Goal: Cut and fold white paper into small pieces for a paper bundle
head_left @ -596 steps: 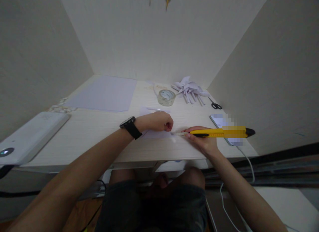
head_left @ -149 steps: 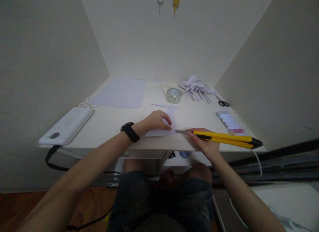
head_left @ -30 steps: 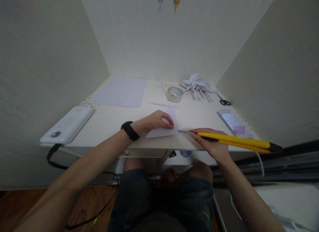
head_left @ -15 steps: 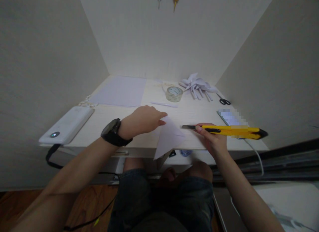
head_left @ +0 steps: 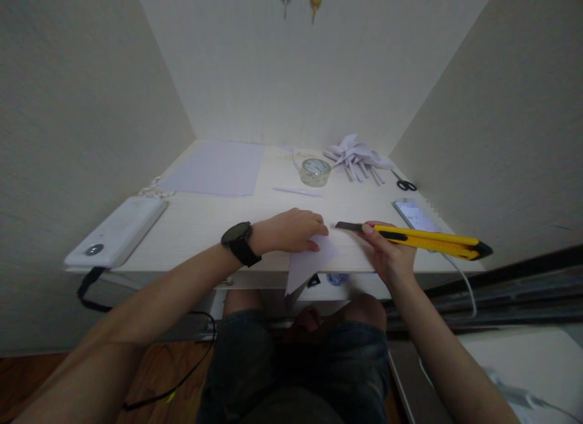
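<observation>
My left hand (head_left: 291, 229), with a black watch on the wrist, presses down on a folded white paper (head_left: 312, 263) at the desk's front edge. One corner of the paper hangs over the edge. My right hand (head_left: 387, 254) grips a yellow utility knife (head_left: 428, 240) with its blade out. The blade tip points left, a short way from the fingers of my left hand and just above the paper.
On the desk (head_left: 200, 220) lie a white sheet (head_left: 214, 167), a tape roll (head_left: 315, 171), a paper strip (head_left: 297, 192), folded paper shapes (head_left: 355, 157), black scissors (head_left: 404, 183), a phone (head_left: 414, 215) with a cable, and a white power bank (head_left: 116, 229) at the left edge.
The paper was turned and slid toward the front edge, so a corner now overhangs. My left hand came back down onto it. The knife lifted off the paper and hovers beside it.
</observation>
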Available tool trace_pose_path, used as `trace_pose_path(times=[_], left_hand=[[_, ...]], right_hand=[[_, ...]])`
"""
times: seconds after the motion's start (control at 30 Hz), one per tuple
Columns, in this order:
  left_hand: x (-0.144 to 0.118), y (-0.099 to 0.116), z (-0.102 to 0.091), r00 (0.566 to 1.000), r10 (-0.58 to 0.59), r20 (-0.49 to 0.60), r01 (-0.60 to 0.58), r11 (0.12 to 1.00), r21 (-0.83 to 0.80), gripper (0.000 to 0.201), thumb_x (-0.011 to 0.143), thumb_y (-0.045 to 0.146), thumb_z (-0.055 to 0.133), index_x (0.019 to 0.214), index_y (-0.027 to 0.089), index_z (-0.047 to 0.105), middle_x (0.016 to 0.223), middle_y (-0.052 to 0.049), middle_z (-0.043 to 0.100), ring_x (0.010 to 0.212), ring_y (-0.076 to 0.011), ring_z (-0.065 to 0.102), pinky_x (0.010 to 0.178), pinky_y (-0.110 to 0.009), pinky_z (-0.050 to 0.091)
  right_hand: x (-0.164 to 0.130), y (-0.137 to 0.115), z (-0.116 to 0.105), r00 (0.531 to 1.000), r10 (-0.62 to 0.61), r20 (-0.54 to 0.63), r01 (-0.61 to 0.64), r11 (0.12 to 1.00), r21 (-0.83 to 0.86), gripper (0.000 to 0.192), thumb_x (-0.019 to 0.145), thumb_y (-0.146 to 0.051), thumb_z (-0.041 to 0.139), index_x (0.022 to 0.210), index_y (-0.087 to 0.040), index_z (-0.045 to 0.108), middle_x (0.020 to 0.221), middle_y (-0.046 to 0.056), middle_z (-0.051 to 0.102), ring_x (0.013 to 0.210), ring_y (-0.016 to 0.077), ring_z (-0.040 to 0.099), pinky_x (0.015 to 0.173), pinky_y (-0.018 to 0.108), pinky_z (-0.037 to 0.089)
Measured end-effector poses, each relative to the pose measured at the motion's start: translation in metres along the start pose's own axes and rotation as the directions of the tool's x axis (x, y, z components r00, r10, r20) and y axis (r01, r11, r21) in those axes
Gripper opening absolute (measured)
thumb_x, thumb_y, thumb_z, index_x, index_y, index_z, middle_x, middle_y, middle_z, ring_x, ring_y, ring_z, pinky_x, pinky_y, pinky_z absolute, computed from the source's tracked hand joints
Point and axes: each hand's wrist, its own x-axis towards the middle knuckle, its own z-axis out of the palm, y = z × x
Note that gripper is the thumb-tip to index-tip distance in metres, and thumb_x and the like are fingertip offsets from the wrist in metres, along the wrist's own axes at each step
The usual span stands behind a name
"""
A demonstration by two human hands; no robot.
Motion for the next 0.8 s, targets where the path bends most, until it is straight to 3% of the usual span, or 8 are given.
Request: trace_pose_path(times=[0.13, 0.37, 0.67, 0.8], left_hand=[[0.008, -0.004, -0.001, 0.996, -0.037, 0.075, 0.029, 0.995, 0.098, 0.04, 0.082, 0.039, 0.07, 0.116, 0.02, 0.065, 0.113, -0.012, 0.065, 0.102, -0.0267, 0.059, 0.084, -0.035, 0.043], [0.012, -0.009, 0.002, 0.991, -0.092, 0.093, 0.086, 0.994, 0.066, 0.037, 0.078, 0.042, 0.072, 0.102, 0.016, 0.065, 0.109, -0.012, 0.064, 0.1, -0.0266, 0.057, 0.081, -0.034, 0.041], [0.004, -0.004, 0.003, 0.98, -0.187, 0.064, 0.189, 0.982, -0.022, 0.037, 0.079, 0.039, 0.071, 0.105, 0.017, 0.058, 0.103, -0.009, 0.068, 0.086, -0.0231, 0.061, 0.067, -0.031, 0.04], [0.001, -0.002, 0.004, 0.981, -0.185, 0.06, 0.183, 0.982, 0.043, 0.037, 0.081, 0.041, 0.071, 0.106, 0.016, 0.06, 0.105, -0.011, 0.067, 0.089, -0.0249, 0.064, 0.07, -0.031, 0.042]], right_hand=[[-0.005, -0.002, -0.003, 0.999, -0.005, 0.049, 0.006, 1.0, -0.015, 0.026, 0.062, -0.035, 0.087, 0.079, -0.021, 0.073, 0.081, 0.002, 0.072, 0.078, 0.0218, 0.069, 0.083, 0.047, 0.058], [-0.009, 0.003, -0.014, 0.991, -0.011, 0.131, 0.034, 0.984, -0.173, 0.026, 0.065, -0.038, 0.085, 0.082, -0.021, 0.075, 0.083, 0.004, 0.074, 0.081, 0.0232, 0.069, 0.084, 0.044, 0.056], [-0.01, -0.002, -0.008, 0.994, 0.078, 0.079, -0.077, 0.997, -0.021, 0.028, 0.058, -0.035, 0.089, 0.078, -0.022, 0.074, 0.078, 0.001, 0.073, 0.075, 0.021, 0.068, 0.083, 0.044, 0.057], [-0.011, -0.002, -0.007, 0.995, 0.072, 0.065, -0.07, 0.997, -0.031, 0.029, 0.057, -0.036, 0.089, 0.077, -0.021, 0.074, 0.076, 0.002, 0.073, 0.073, 0.0208, 0.067, 0.081, 0.044, 0.058]])
